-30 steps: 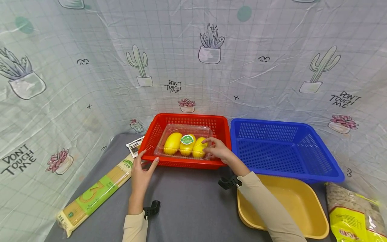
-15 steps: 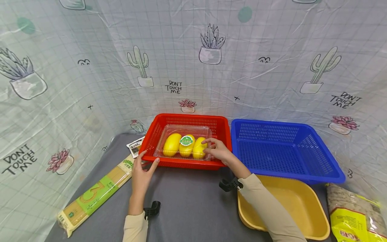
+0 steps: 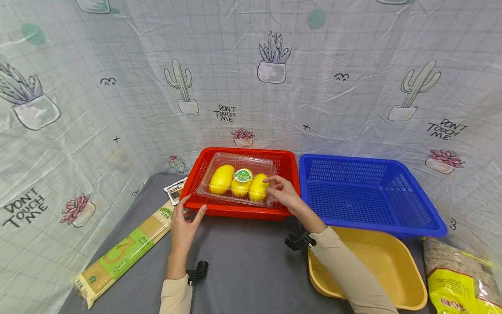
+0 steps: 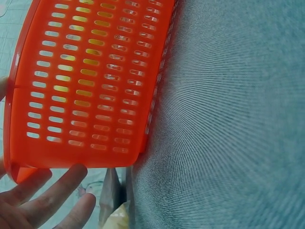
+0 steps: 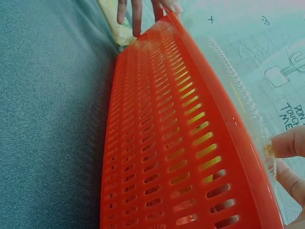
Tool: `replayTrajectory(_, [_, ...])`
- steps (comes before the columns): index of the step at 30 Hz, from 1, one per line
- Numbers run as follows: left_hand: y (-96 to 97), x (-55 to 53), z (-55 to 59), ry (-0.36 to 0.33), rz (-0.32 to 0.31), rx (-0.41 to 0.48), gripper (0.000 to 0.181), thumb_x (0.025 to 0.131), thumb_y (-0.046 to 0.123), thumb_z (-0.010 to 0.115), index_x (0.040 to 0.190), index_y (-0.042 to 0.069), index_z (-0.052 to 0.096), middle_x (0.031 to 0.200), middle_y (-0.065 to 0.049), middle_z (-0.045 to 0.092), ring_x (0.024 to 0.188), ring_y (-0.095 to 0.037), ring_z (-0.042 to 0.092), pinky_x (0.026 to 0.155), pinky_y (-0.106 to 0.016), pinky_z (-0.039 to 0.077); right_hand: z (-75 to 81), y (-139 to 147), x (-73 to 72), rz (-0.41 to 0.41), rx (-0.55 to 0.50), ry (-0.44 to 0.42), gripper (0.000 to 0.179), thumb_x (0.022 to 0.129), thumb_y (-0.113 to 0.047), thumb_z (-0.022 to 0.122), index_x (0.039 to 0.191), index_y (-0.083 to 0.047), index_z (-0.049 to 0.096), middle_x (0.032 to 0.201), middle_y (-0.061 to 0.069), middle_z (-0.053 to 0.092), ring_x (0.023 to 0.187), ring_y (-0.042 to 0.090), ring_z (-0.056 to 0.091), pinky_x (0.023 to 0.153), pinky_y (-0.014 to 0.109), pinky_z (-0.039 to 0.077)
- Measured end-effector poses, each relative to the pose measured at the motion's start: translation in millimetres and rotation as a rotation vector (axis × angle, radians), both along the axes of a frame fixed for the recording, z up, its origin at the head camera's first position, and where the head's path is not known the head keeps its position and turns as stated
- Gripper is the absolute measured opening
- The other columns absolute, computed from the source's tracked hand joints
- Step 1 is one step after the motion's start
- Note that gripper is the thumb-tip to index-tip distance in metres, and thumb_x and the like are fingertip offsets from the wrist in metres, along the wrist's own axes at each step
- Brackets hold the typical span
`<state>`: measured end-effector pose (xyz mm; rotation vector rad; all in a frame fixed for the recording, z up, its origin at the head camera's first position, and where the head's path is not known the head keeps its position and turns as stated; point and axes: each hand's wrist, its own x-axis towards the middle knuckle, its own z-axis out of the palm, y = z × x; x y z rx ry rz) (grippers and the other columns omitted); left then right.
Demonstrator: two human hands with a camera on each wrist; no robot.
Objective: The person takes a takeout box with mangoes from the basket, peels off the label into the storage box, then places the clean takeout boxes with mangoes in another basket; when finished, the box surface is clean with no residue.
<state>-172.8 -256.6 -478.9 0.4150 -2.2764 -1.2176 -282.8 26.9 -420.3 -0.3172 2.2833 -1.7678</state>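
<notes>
A clear plastic fruit box [image 3: 251, 163] with three yellow mangoes [image 3: 221, 179] and a green round label sits tilted in the red basket [image 3: 235, 212]. My right hand [image 3: 288, 195] pinches the box's right edge between thumb and fingers; the right wrist view shows this edge above the basket rim. At the basket's front left corner, my left hand [image 3: 183, 226] holds the rim. Its fingers [image 4: 62, 191] lie against the corner from outside in the left wrist view.
Right of the red basket stands a blue basket [image 3: 353, 196], with a yellow basin [image 3: 376, 261] before it. A noodle packet [image 3: 125, 253] and a small white packet [image 3: 175, 190] lie left. A brown-and-yellow bag [image 3: 459, 279] lies far right. A cactus-print curtain [image 3: 243, 65] hangs behind.
The fruit box has risen in the red basket and become tilted, with its left side shifted slightly left. My right hand stays on its right edge; my left hand has hardly moved.
</notes>
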Motion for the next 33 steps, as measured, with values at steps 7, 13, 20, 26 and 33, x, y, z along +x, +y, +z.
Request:
replayTrajectory(7, [0.8, 0.8, 0.4, 0.003, 0.001, -0.002, 0.067, 0.087, 0.037, 0.074, 0.141, 0.009, 0.046, 0.134, -0.022, 0.050, 0.104, -0.042, 0.059, 0.083, -0.054, 0.052, 0.6, 1.3, 1.9, 0.004, -0.054, 0.003, 0.033, 0.092, -0.011, 0.060, 0.124, -0.002, 0.059, 0.102, 0.015, 0.054, 0.077, 0.021, 0.058, 0.072, 0.034, 0.058])
replayTrajectory(13, [1.6, 0.9, 0.5, 0.018, 0.000, -0.005, 0.066, 0.087, 0.035, 0.074, 0.141, 0.008, 0.047, 0.131, -0.022, 0.051, 0.102, -0.043, 0.059, 0.082, -0.054, 0.052, 2.1, 2.7, 3.0, -0.002, -0.080, 0.010, 0.034, 0.092, -0.009, 0.059, 0.125, -0.001, 0.058, 0.100, 0.016, 0.054, 0.075, 0.022, 0.061, 0.073, 0.037, 0.058])
replayTrajectory(20, [2.0, 0.4, -0.3, 0.010, 0.001, -0.003, 0.066, 0.087, 0.036, 0.074, 0.141, 0.009, 0.047, 0.133, -0.022, 0.050, 0.102, -0.042, 0.060, 0.082, -0.054, 0.052, 3.1, 3.0, 3.6, -0.025, -0.074, 0.000, 0.030, 0.092, -0.009, 0.059, 0.122, -0.005, 0.061, 0.101, 0.017, 0.053, 0.075, 0.020, 0.062, 0.073, 0.032, 0.058])
replayTrajectory(26, [2.2, 0.1, 0.5, 0.004, 0.004, 0.004, 0.067, 0.087, 0.037, 0.073, 0.142, 0.009, 0.046, 0.133, -0.021, 0.050, 0.103, -0.042, 0.059, 0.083, -0.052, 0.051, 5.6, 2.6, 5.4, -0.027, -0.062, 0.009, 0.031, 0.092, -0.011, 0.059, 0.122, -0.007, 0.060, 0.106, 0.018, 0.053, 0.079, 0.023, 0.063, 0.076, 0.033, 0.058])
replayTrajectory(33, [1.9, 0.8, 1.6, 0.000, 0.004, 0.014, 0.067, 0.087, 0.037, 0.073, 0.142, 0.009, 0.045, 0.133, -0.021, 0.050, 0.104, -0.042, 0.059, 0.083, -0.052, 0.051, 10.3, 2.2, 8.8, -0.024, -0.077, 0.017, 0.031, 0.092, -0.012, 0.059, 0.123, -0.007, 0.060, 0.107, 0.018, 0.054, 0.080, 0.024, 0.065, 0.078, 0.035, 0.058])
